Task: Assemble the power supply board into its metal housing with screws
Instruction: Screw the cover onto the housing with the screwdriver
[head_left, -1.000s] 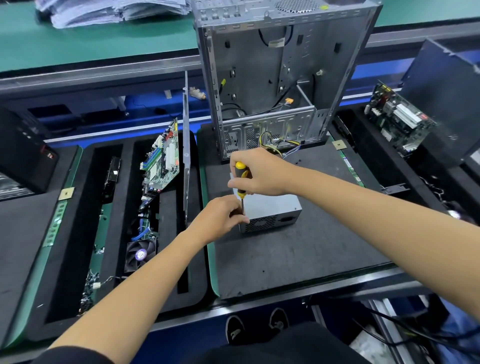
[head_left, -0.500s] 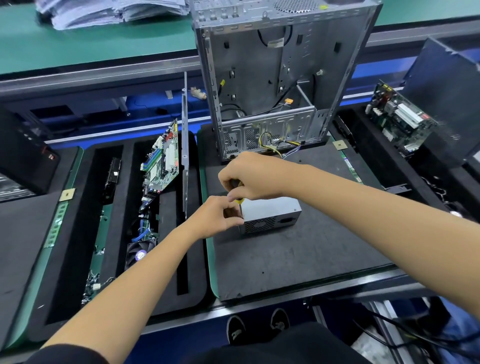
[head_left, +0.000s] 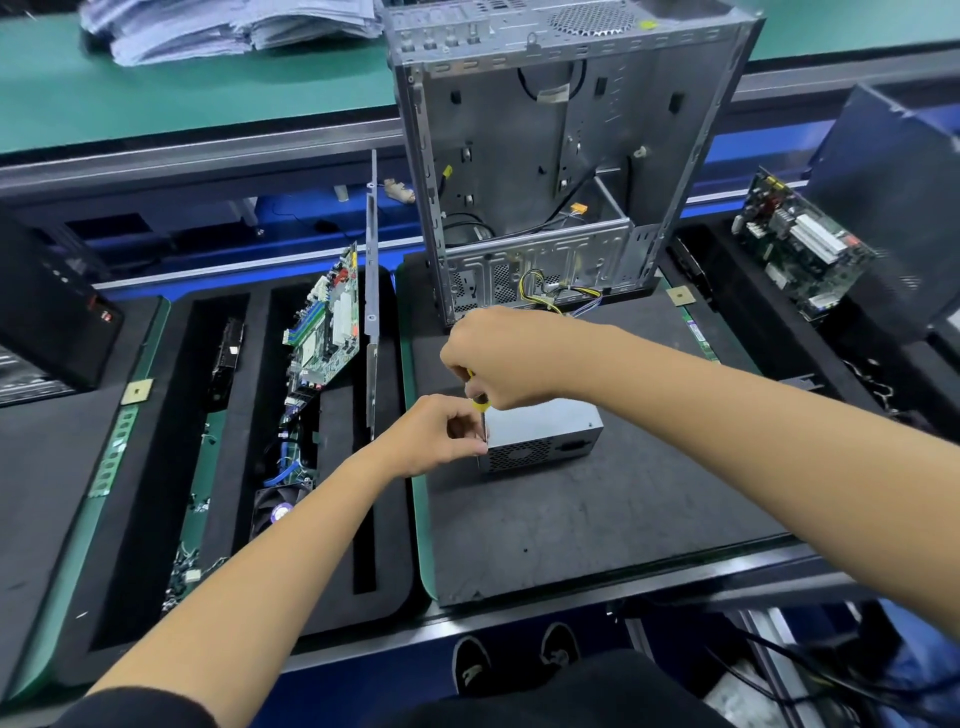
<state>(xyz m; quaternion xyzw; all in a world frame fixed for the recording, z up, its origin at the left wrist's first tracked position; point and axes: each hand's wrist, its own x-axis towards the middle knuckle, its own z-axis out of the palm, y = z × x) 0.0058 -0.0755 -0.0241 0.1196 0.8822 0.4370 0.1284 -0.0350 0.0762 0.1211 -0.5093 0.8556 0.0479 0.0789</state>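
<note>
screwdriver (head_left: 480, 408) handle mostly hidden in right hand (head_left: 501, 358) | tip perhaps on screw

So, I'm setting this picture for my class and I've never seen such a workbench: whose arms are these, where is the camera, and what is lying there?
The camera sits on a person's head, looking down at their own two bare arms; there is no machine. The right hand grips a yellow-handled screwdriver, pointing down at the near left corner of a grey power supply box. The left hand steadies that corner. The box rests on a dark foam mat. Behind it stands an open metal computer case. Circuit boards stand in a slotted tray on the left.
</note>
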